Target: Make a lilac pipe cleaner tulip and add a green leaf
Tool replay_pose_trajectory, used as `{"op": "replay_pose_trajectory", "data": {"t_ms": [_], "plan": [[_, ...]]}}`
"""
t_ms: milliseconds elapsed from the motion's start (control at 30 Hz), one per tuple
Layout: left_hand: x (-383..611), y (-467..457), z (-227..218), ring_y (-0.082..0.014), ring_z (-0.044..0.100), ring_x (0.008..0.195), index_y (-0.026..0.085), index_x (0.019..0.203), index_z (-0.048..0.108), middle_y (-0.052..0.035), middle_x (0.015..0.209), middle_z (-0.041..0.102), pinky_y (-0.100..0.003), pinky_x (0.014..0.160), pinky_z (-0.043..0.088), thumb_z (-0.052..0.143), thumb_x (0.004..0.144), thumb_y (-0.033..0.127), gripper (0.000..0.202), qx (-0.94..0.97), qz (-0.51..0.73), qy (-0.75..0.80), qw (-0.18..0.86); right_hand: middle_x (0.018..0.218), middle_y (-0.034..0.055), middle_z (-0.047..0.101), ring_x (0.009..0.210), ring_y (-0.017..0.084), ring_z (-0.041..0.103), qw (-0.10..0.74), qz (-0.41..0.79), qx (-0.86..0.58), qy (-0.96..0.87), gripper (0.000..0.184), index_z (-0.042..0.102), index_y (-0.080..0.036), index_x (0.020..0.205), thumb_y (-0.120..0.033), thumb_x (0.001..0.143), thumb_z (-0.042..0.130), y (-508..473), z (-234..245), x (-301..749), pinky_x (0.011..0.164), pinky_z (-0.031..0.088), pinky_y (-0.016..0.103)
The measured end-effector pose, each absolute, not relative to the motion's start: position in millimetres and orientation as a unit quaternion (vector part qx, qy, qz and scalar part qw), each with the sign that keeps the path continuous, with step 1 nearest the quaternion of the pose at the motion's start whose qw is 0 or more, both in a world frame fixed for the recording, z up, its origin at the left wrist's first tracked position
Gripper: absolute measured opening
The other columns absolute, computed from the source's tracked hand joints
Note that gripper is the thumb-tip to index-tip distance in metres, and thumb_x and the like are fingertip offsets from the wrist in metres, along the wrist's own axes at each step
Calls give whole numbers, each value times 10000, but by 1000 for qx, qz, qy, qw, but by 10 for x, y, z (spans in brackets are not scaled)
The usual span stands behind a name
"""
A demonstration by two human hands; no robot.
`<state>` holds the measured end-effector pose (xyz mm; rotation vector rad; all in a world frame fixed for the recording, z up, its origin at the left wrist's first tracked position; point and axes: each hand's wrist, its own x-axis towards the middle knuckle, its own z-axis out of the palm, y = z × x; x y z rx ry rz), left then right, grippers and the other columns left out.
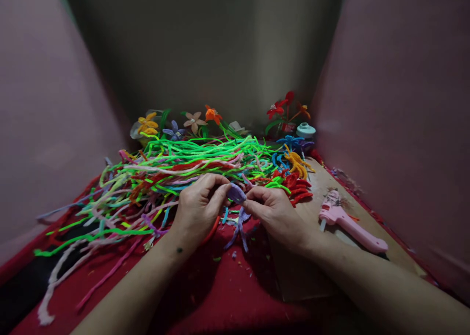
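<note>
Between my two hands is a purple pipe cleaner petal [237, 193], a flat leaf shape. My left hand [201, 205] pinches its left end between thumb and forefinger. On the other end, the thumb and forefinger of my right hand [276, 212] are closed. Just below, more purple pipe cleaner pieces [240, 229] lie on the red cloth [235, 296]. Behind my hands spreads a big heap of pipe cleaners [205, 151], mostly green, with pink, red and yellow ones among them.
A pink glue gun [354, 227] rests on a brown board [308, 276] at the right. Finished-looking pipe cleaner flowers [194, 122] stand along the back, near a pale blue bottle [306, 130]. Red petals [296, 187] lie beside the heap. Pinkish walls [400, 105] flank both sides.
</note>
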<state>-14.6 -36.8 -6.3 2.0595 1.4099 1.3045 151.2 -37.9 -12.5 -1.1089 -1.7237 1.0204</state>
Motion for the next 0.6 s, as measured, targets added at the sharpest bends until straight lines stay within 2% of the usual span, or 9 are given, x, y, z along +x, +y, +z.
{"op": "replay_pose_trajectory", "data": {"t_ms": [300,467,533,600], "plan": [[-151,-369,-49,-114,569,483,172,799,588,1,594,620,-222,486,457,543,824,307,144,713,462,472,234,584,-20,479,588,100,415,412,410,-440,-684,174,539,-155,591,-197,760,524,-379,-134,1535,563,326,256],[-135,-356,-67,-101,547,452,174,772,578,18,569,590,-209,444,438,554,812,294,129,691,471,479,265,559,-29,464,573,96,397,401,403,-442,-694,157,540,-155,584,-173,740,541,-360,-130,1541,549,307,256],[-117,-360,-63,-85,530,454,176,810,577,32,586,566,-194,436,422,566,806,280,104,679,489,480,264,551,-32,456,561,94,387,402,419,-444,-682,154,539,-153,575,-180,726,559,-348,-119,1538,538,295,257],[-98,-364,-47,-73,534,479,189,922,553,32,691,565,-189,442,427,571,806,272,144,661,524,463,271,536,-35,453,530,86,379,414,468,-441,-644,169,525,-152,558,-199,711,580,-333,-111,1535,519,285,255]]}}
